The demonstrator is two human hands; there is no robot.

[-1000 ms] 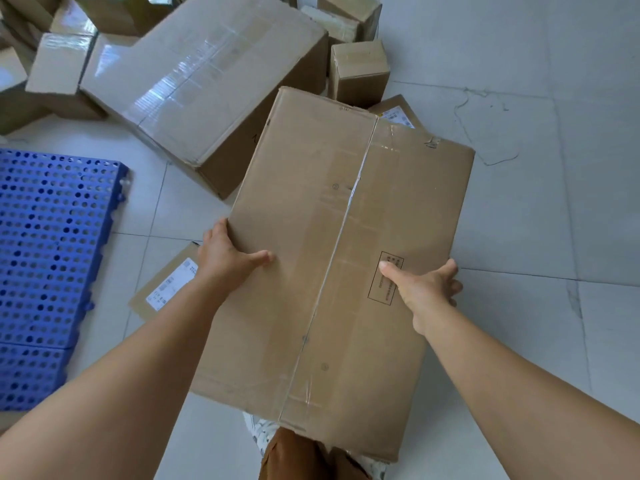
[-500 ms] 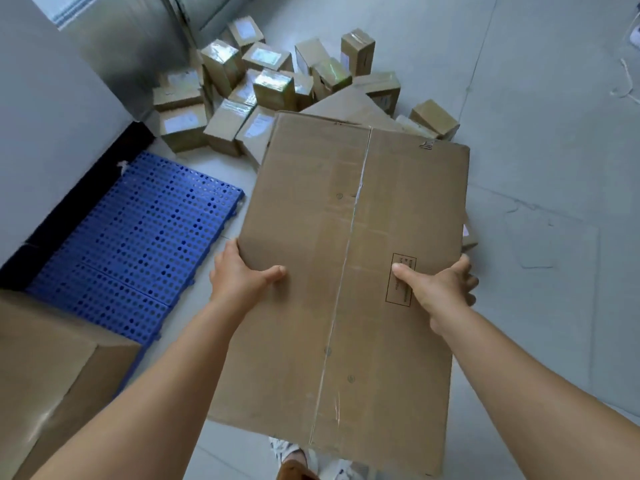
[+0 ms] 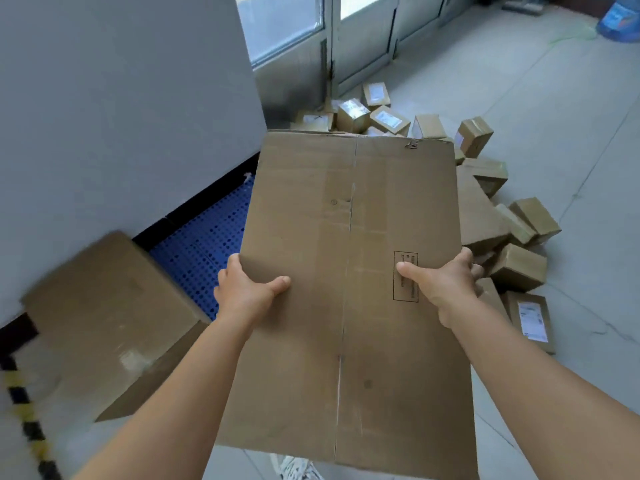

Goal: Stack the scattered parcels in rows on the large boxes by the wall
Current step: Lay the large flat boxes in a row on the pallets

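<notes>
While you held the large cardboard box [image 3: 349, 271] out in front of you, both of your hands gripped it at its long side edges, about halfway along its length. Your left hand [image 3: 242, 289] clamped the left edge with the thumb laid flat across the top face and pointing inward, and the other fingers curled out of sight beneath the box. Your right hand [image 3: 443, 285] did the same on the right edge, its thumb resting on the top face across a black printed rectangle [image 3: 406, 276], with the knuckles of its curled fingers showing just past the edge. A taped seam ran down the top face midway between your two thumbs. Beyond your right fingers, on the tiled floor [image 3: 571, 133], lay the scattered parcels [image 3: 517, 268], some with white labels, spreading from just beside that hand away toward the glass door [image 3: 363, 36]. A flat labelled parcel [image 3: 531, 320] lay near your right wrist. To the outside of your left fingers sat a blue perforated pallet [image 3: 204, 244] along the foot of the grey wall [image 3: 121, 98], and nearer to you on that side, blurred, stood another big brown box [image 3: 107, 313] close against the wall. A black-and-yellow striped line [image 3: 27, 417] crossed the floor by your left forearm.
</notes>
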